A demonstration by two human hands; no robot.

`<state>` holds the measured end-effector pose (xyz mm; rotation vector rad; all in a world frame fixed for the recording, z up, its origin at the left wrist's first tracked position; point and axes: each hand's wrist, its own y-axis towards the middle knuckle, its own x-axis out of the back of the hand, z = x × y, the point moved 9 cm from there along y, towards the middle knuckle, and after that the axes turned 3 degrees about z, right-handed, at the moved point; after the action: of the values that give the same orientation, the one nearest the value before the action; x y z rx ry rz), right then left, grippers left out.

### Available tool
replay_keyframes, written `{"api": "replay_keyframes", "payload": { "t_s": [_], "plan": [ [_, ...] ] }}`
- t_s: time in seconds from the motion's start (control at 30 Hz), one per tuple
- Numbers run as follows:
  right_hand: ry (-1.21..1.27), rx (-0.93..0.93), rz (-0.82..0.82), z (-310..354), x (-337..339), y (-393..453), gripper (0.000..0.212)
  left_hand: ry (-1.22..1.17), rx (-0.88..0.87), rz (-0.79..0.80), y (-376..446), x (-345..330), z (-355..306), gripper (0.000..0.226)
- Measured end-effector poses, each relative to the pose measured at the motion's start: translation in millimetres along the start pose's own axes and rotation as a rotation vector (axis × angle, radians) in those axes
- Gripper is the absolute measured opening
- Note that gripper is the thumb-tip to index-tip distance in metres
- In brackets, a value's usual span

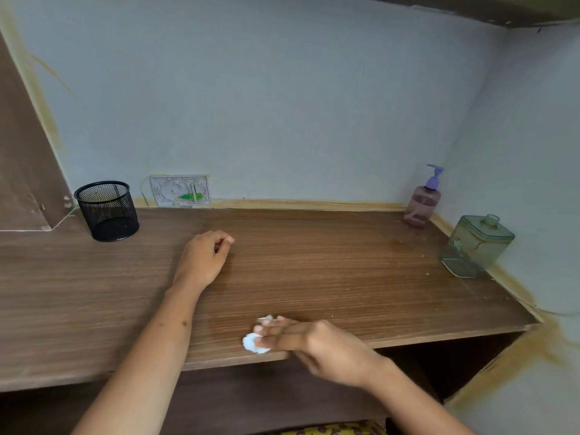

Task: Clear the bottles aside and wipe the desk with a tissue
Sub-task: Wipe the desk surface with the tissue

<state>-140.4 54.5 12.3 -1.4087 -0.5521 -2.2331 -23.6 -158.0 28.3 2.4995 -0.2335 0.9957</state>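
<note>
My right hand presses a crumpled white tissue under straight fingers near the brown wooden table front edge. Left hand rests loosely curled, holding nothing. Purple pump bottle and green square glass bottle stand far right.

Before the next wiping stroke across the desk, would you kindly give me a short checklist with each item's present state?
1. Pump bottle set aside in the back right corner: ok.
2. Square bottle against the right wall, off the wiping path: ok.
3. Tissue under the right hand: ok.
4. Tissue touching the desk: ok.
5. Left hand rests mid-desk, in the path: not ok.
6. Mesh cup stands back left: ok.
</note>
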Motion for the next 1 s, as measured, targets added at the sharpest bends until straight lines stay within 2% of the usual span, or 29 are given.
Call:
{"api": "replay_keyframes", "payload": {
  "t_s": [0.17, 0.27, 0.37, 0.47, 0.53, 0.63, 0.73, 0.8, 0.87, 1.0],
  "plan": [
    [0.018, -0.287, -0.146, -65, 55, -77, 0.054, 0.004, -0.013, 0.015, 1, -3, 0, 0.02],
    [-0.129, -0.615, -0.315, -118, 91, -143, 0.056, 0.011, -0.034, 0.006, 2, -3, -3, 0.021],
    [-0.213, -1.017, -0.405, -150, 107, -194, 0.047, 0.017, -0.031, -0.002, 2, -4, -3, 0.021],
    [-0.274, -1.214, -0.429, -143, 98, -191, 0.048, 0.024, -0.03, 0.001, 2, -4, -3, 0.02],
    [-0.301, -1.163, -0.483, -128, 89, -164, 0.049, 0.025, -0.03, 0.006, 3, -5, -1, 0.02],
    [-0.233, -0.894, -0.511, -99, 70, -104, 0.051, 0.013, -0.033, 0.009, 4, -6, 1, 0.02],
    [-0.105, -0.546, -0.347, -53, 34, -40, 0.059, 0.019, -0.026, 0.014, 4, -6, 1, 0.02],
    [-0.055, -0.393, -0.232, -26, 16, -17, 0.057, 0.023, -0.021, 0.016, 3, -6, 1, 0.02],
    [-0.05, -0.364, -0.198, -24, 12, -15, 0.059, 0.025, -0.016, 0.017, 2, -6, 1, 0.02],
    [-0.096, -0.488, -0.279, -56, 34, -44, 0.059, 0.032, -0.011, 0.027, 3, -7, 3, 0.021]
  ]
}}
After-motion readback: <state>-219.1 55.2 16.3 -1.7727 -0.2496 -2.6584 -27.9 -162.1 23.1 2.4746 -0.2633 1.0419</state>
